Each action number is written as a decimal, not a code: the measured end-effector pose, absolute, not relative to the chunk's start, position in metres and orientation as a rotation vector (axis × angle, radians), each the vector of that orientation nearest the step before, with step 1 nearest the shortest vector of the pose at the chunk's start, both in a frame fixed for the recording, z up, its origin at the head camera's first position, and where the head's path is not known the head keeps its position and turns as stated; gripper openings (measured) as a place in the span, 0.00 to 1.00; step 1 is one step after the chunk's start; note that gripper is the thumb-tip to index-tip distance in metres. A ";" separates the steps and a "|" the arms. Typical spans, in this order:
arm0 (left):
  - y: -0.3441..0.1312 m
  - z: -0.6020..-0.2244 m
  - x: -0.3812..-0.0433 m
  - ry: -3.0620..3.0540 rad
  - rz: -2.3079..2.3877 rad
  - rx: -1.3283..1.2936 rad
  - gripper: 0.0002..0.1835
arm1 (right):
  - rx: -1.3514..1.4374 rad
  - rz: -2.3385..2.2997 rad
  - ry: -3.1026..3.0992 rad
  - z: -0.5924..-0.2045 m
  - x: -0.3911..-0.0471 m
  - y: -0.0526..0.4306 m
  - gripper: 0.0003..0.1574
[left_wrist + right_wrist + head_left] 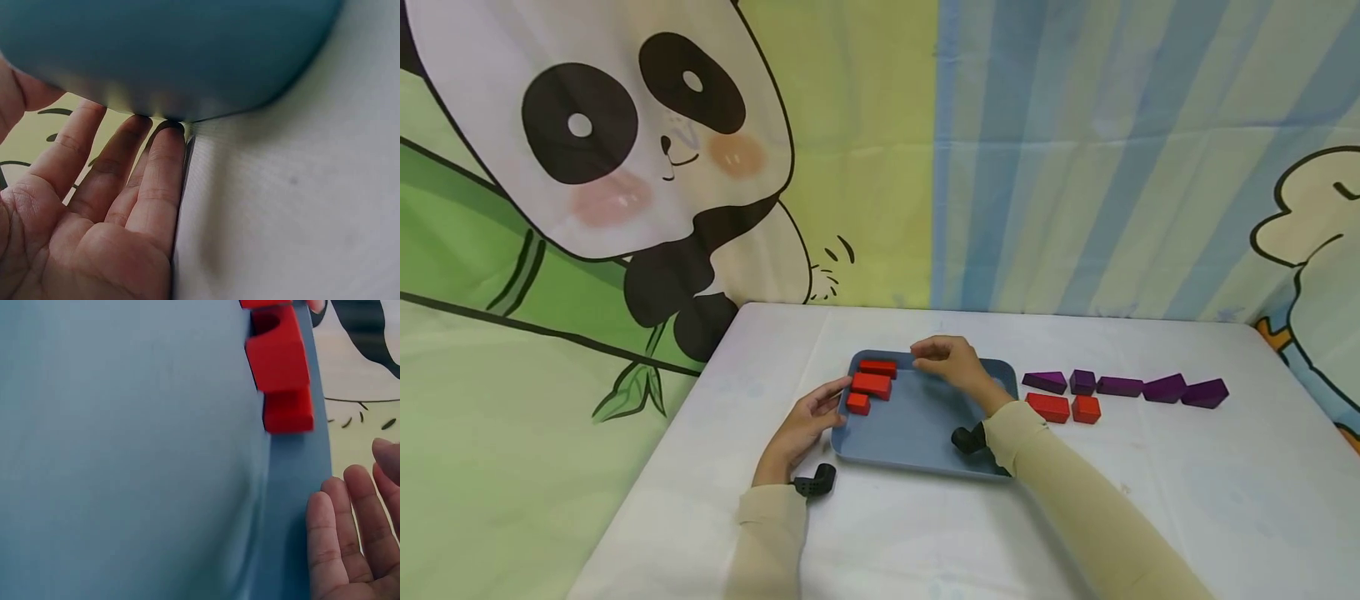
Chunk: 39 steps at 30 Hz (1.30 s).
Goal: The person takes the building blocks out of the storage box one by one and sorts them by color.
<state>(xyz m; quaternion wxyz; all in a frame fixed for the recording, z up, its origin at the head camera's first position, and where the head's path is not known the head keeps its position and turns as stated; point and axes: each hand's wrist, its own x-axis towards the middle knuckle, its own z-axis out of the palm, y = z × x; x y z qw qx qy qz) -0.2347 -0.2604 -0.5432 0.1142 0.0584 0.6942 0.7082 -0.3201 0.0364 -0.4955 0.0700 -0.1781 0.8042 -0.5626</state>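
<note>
A blue-grey tray [910,429] lies on the table. My left hand [805,425] is at its left side, and in the left wrist view the fingers [159,187] stretch up against the outer wall. Near the tray's back edge hovers my right hand [951,362], thumb and fingers apart with nothing held. Three red blocks line the tray's left end: a long one [877,367] at the back, a larger one [872,385] in the middle and a small one [858,403] in front. The right wrist view shows a rounded hollow in one red block [278,359].
Right of the tray, several purple blocks [1120,386] form a row on the white table [1187,483]. In front of them sit a red oblong block [1048,407] and a red cube [1086,409]. A printed curtain [1037,167] hangs behind the table.
</note>
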 end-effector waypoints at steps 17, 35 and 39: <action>-0.252 -0.536 -0.235 2.021 2.059 0.147 0.40 | -0.300 -1.599 2.537 -0.509 -0.313 -0.003 0.17; -0.257 -0.538 -0.233 2.025 2.075 0.166 0.41 | -0.307 -1.615 2.538 -0.487 -0.310 0.006 0.10; -0.260 -0.540 -0.233 2.033 2.068 0.141 0.40 | -0.348 -1.697 2.461 -0.471 -0.306 0.018 0.12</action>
